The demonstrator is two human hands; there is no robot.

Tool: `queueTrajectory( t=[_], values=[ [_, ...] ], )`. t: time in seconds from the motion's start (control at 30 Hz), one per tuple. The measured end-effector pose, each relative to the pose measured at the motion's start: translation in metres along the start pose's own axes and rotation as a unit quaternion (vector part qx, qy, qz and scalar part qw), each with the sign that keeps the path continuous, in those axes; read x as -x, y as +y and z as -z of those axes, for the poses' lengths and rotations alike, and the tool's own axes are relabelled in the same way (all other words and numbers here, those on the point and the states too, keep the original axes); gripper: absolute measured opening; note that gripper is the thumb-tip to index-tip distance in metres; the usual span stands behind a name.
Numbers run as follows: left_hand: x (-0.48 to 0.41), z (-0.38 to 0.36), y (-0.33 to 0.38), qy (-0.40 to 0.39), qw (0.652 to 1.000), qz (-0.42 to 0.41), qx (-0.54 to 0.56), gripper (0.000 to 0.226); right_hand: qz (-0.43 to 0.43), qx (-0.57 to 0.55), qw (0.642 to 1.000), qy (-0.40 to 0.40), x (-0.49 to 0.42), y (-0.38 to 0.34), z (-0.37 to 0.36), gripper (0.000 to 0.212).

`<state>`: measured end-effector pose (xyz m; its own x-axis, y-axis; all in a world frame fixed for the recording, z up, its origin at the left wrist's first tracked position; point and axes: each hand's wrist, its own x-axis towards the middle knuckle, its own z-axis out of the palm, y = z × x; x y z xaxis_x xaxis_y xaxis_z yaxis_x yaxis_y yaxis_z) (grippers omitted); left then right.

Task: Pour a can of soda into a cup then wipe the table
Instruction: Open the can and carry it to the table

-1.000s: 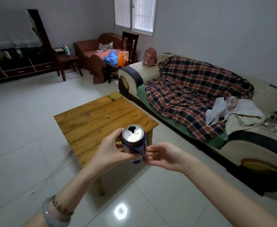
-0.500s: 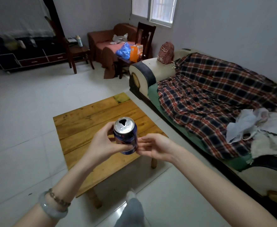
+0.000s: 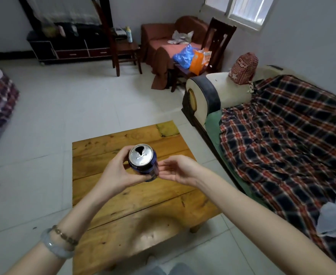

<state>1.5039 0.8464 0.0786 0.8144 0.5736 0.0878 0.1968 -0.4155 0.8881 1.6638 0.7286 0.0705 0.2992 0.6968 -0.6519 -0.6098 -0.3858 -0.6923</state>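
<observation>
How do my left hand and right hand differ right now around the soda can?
The left hand is wrapped around the soda can, holding it upright; the right hand is open beside it, fingertips near its side. The left wrist wears bracelets; the right wrist is bare. Both are above the wooden table.

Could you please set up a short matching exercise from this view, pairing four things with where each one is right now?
Things:
1. soda can
2. red checked backpack
3. blue plastic bag
4. beaded bracelet

Places:
A. on the sofa's armrest
B. on the left wrist
C. held in the left hand above the wooden table
D. on the dark wooden chair near the window

Pairs: 1-C, 2-A, 3-D, 4-B
</observation>
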Motion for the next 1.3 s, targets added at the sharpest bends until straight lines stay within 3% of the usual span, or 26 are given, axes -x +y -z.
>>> queueTrajectory(
  t=[0.3,0.7,1.0,1.3],
  values=[
    [-0.057,-0.003,-0.095,0.052,0.995,0.085,-0.017,0.074,-0.094,0.097,0.99,-0.041,-0.148,-0.012,-0.015,0.024],
    [-0.042,-0.064,-0.268,0.153,0.953,0.261,0.007,0.075,-0.208,0.127,0.966,-0.084,-0.316,0.097,-0.001,0.024],
    [-0.04,-0.092,-0.346,0.164,0.94,0.297,0.028,0.076,-0.197,0.166,0.964,-0.072,-0.378,0.161,0.013,0.025],
    [-0.038,-0.099,-0.368,0.151,0.939,0.308,0.024,0.077,-0.177,0.213,0.96,-0.052,-0.388,0.179,0.011,0.031]
  ],
)
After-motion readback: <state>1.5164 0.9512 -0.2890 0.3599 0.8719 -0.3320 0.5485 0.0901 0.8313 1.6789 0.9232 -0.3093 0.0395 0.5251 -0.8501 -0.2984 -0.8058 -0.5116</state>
